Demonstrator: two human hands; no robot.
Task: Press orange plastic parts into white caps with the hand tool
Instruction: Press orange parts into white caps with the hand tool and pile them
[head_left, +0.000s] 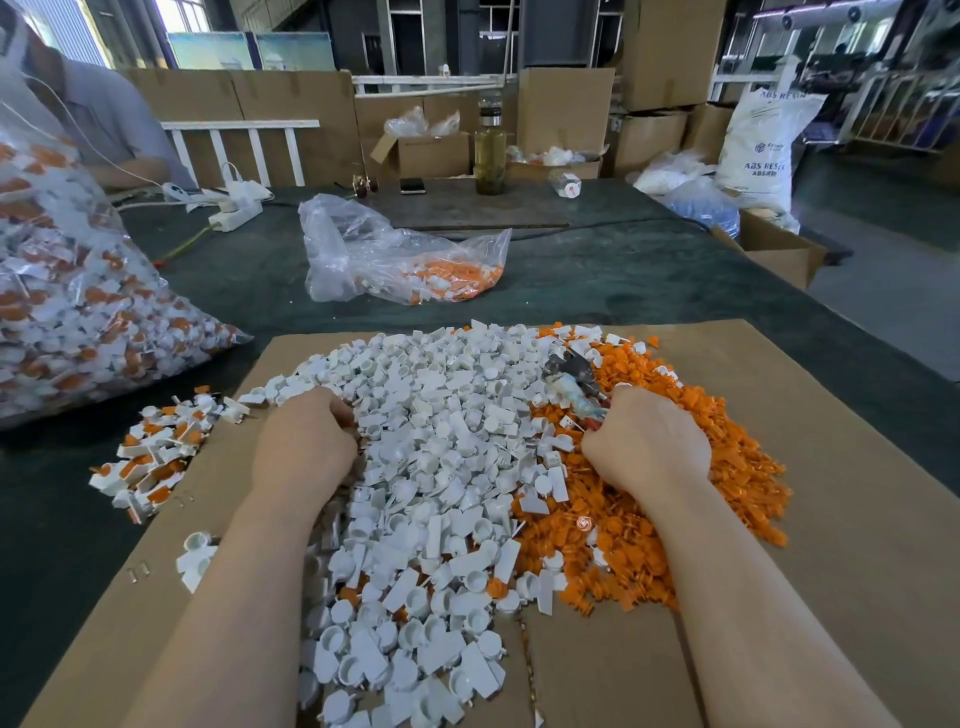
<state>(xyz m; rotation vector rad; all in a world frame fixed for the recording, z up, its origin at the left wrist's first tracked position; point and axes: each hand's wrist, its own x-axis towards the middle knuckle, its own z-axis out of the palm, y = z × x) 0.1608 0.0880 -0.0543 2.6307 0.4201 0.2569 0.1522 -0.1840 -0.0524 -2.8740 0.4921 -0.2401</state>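
A heap of small white plastic caps (441, 467) covers the middle of a flat brown cardboard sheet (857, 519); a heap of small orange plastic parts (727, 478) adjoins it on the right, the two mingling along their border. The metal hand tool (574, 387), its handle wrapped in pale tape, lies tilted across that border, head pointing away. The right hand (647, 441) is curled around the near end of the tool's handle, knuckles up, resting on the orange parts. The left hand (306, 441) rests at the left edge of the white heap, fingers curled down into the caps; whether it holds any cannot be told. The hands are well apart. Off the sheet's left edge lies a small scatter of white-and-orange assembled pieces (150, 457) on the dark green table covering (623, 280). Beyond, a large clear plastic bag (78, 291) filled with such pieces stands at far left, and a slack clear bag (395, 254) holding a few orange parts lies mid-table. A tall glass bottle (490, 150) and brown cardboard boxes (566, 109) stand at the far edge.
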